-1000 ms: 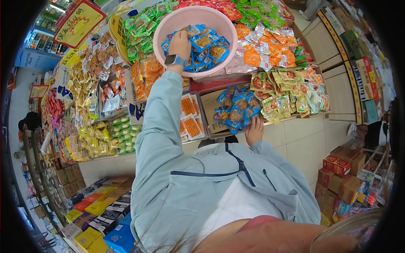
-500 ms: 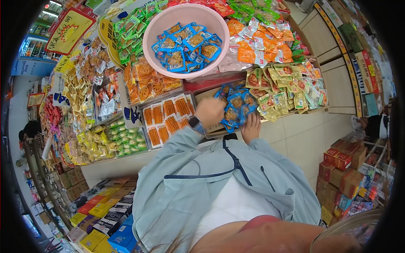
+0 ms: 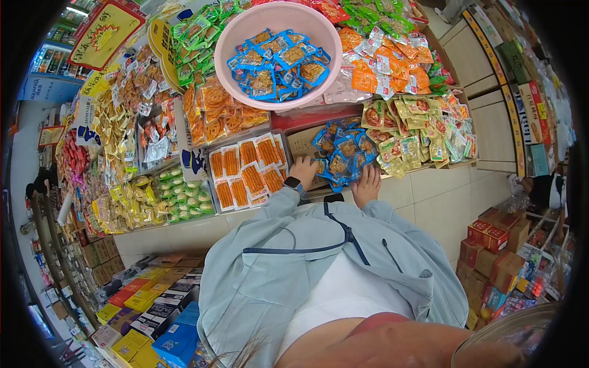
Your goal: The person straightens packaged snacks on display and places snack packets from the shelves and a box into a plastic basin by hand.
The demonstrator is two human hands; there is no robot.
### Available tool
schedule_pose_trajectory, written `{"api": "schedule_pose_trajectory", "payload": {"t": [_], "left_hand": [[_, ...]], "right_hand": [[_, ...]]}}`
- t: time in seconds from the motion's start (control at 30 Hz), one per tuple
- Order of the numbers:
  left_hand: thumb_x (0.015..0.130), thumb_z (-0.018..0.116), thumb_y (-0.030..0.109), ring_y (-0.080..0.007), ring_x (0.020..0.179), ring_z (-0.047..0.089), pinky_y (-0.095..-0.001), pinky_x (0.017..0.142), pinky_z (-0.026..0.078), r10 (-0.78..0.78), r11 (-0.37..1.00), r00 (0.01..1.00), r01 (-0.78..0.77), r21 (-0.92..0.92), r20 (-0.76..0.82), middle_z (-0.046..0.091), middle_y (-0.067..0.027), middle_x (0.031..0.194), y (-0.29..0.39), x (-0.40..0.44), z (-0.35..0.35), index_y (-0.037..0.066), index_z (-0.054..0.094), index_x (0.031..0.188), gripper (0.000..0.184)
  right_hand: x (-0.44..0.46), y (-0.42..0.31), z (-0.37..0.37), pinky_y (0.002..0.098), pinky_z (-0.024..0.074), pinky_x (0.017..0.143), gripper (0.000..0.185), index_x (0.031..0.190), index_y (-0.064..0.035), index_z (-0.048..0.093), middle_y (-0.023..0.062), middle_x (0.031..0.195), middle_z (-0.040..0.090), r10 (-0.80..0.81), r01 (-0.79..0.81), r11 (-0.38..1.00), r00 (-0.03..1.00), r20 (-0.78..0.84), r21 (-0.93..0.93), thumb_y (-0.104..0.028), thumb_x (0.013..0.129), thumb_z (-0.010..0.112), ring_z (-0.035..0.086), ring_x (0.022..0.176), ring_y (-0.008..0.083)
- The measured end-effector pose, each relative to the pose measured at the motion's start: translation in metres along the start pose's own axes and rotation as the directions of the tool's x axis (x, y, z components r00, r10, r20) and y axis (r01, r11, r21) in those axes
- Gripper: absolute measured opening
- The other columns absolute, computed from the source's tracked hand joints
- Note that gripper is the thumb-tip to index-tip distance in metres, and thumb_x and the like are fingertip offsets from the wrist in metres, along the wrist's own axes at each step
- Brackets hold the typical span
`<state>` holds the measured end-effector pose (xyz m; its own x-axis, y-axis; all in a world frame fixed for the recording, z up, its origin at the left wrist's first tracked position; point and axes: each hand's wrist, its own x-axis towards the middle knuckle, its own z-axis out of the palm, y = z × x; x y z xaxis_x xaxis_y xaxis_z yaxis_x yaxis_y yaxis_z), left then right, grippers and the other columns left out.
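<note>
Blue-edged snack packets (image 3: 345, 153) lie heaped in an open cardboard box (image 3: 299, 143) in front of me. At the left side of the heap is my left hand (image 3: 304, 172), a dark watch on its wrist, fingers apart and touching the nearest packets. My right hand (image 3: 367, 185) rests against the heap's front right side with its fingers stretched out. Neither hand has a packet lifted. Beyond the box, a pink plastic basin (image 3: 224, 80) holds more of the same blue packets (image 3: 279, 61).
Trays of orange stick snacks (image 3: 252, 178) adjoin the box on the left. Gold packets (image 3: 408, 132) border it on the right. Orange packets (image 3: 392, 64) lie farther back. Stacked cartons (image 3: 491, 245) stand on the floor at right, and colourful boxes (image 3: 159, 300) at lower left.
My left hand has moved down and a little left, from above the packets to the heap's left edge. My right hand stays at the front right. The view has shifted slightly.
</note>
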<state>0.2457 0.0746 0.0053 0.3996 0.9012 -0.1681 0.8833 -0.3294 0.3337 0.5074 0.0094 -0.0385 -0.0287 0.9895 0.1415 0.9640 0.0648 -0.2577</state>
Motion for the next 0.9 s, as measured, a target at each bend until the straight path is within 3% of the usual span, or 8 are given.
{"api": "schedule_pose_trajectory", "payload": {"t": [0.17,0.3,0.37,0.43,0.53,0.67,0.8,0.9], "left_hand": [[0.077,0.064,0.009,-0.0348,0.100,0.056,-0.0431,0.087,0.048,0.025,0.988,0.947,-0.071,-0.133,-0.320,0.061,-0.0129,0.105,-0.010,-0.019,-0.053,0.008,0.061,0.115,0.037],[0.076,0.071,0.009,-0.0341,0.099,0.058,-0.0424,0.086,0.050,-0.045,0.987,0.720,-0.073,-0.141,-0.692,0.062,-0.0142,0.112,-0.010,-0.014,-0.162,0.008,0.063,0.123,0.047],[0.076,0.073,0.008,-0.0335,0.099,0.059,-0.0407,0.085,0.050,0.032,0.997,0.581,-0.077,-0.015,-0.813,0.062,-0.0141,0.113,-0.015,0.005,-0.202,0.008,0.063,0.123,0.048],[0.077,0.074,0.013,-0.0325,0.106,0.057,-0.0427,0.087,0.048,0.051,0.998,0.570,0.011,0.070,-0.820,0.061,-0.0137,0.118,-0.025,0.034,-0.222,0.012,0.064,0.123,0.047],[0.081,0.073,0.030,-0.0319,0.118,0.051,-0.0509,0.094,0.043,0.026,0.971,0.696,0.152,0.182,-0.718,0.057,-0.0130,0.128,-0.051,0.077,-0.219,0.016,0.063,0.126,0.048],[0.085,0.064,0.053,-0.0364,0.131,0.042,-0.0617,0.105,0.029,-0.181,0.944,0.810,0.302,0.132,-0.558,0.049,-0.0102,0.143,-0.055,0.085,-0.203,0.021,0.056,0.136,0.060],[0.084,0.066,0.044,-0.0364,0.131,0.041,-0.0593,0.105,0.030,-0.099,0.953,0.668,0.278,0.124,-0.737,0.044,-0.0141,0.144,-0.044,0.072,-0.189,0.016,0.053,0.136,0.060],[0.082,0.068,0.034,-0.0362,0.125,0.045,-0.0578,0.101,0.034,0.026,0.991,0.686,0.080,0.111,-0.727,0.048,-0.0149,0.138,-0.016,0.048,-0.150,0.011,0.055,0.132,0.056]], "right_hand": [[0.001,0.001,0.001,0.0544,0.0214,0.114,0.081,0.147,-0.0047,0.032,0.0187,0.149,0.033,-0.003,0.003,1.000,1.000,-0.025,0.002,-0.027,0.077,0.066,0.027,0.140,0.0412],[0.000,0.000,0.004,0.0543,0.0217,0.115,0.081,0.146,-0.0055,0.034,0.0182,0.149,0.034,-0.020,0.019,1.000,0.997,-0.072,-0.016,-0.028,0.077,0.068,0.027,0.139,0.0409],[0.000,0.000,0.003,0.0544,0.0215,0.115,0.080,0.146,-0.0055,0.034,0.0183,0.149,0.034,-0.026,0.025,0.999,0.997,-0.071,-0.027,-0.028,0.077,0.068,0.027,0.139,0.0410],[0.000,0.000,0.003,0.0545,0.0212,0.115,0.080,0.146,-0.0053,0.034,0.0183,0.148,0.034,-0.035,0.032,0.999,0.997,-0.072,-0.037,-0.028,0.077,0.067,0.027,0.139,0.0411],[-0.001,0.001,0.003,0.0546,0.0205,0.116,0.079,0.146,-0.0051,0.034,0.0184,0.148,0.034,-0.040,0.037,0.998,0.998,-0.057,-0.044,-0.028,0.078,0.067,0.027,0.139,0.0411],[0.000,0.003,0.001,0.0544,0.0196,0.116,0.077,0.145,-0.0051,0.034,0.0188,0.148,0.034,-0.015,0.015,1.000,1.000,-0.010,-0.021,-0.028,0.079,0.065,0.027,0.140,0.0406],[0.002,0.000,0.000,0.0540,0.0202,0.116,0.078,0.145,-0.0055,0.035,0.0189,0.148,0.034,-0.009,0.008,1.000,1.000,-0.015,-0.013,-0.028,0.078,0.067,0.027,0.139,0.0403],[0.003,-0.001,-0.001,0.0540,0.0213,0.115,0.079,0.145,-0.0058,0.035,0.0187,0.147,0.035,-0.019,0.018,1.000,0.999,-0.036,-0.022,-0.028,0.077,0.068,0.028,0.139,0.0405]]}}
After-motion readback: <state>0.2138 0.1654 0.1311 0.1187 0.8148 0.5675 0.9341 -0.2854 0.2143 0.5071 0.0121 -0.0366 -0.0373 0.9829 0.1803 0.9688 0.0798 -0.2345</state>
